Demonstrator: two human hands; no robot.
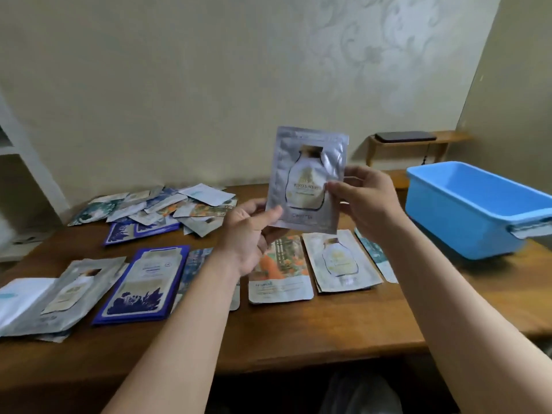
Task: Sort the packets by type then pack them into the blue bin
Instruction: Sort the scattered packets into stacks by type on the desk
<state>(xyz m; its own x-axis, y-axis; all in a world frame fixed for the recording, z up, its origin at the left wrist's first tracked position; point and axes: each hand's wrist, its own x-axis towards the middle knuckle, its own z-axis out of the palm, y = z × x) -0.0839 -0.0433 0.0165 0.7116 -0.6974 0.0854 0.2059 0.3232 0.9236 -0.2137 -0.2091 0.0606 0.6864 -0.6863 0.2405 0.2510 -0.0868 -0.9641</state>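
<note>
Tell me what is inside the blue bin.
The blue bin shows only its bare inner walls, with no packet visible in it. Its floor is hidden behind the near wall, so I cannot tell whether anything lies at the bottom.

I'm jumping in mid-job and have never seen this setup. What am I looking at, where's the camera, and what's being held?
No machine here: a person works with bare hands, and the one picture comes from a camera worn on their head, looking forward and down. The left hand and right hand together hold up a silver packet printed with a bottle. On the wooden table a jumbled heap of packets lies at the back; sorted piles lie nearer: a navy pile, an orange packet, a bottle-print pile. The blue bin stands on the right; no packets show inside it.
</note>
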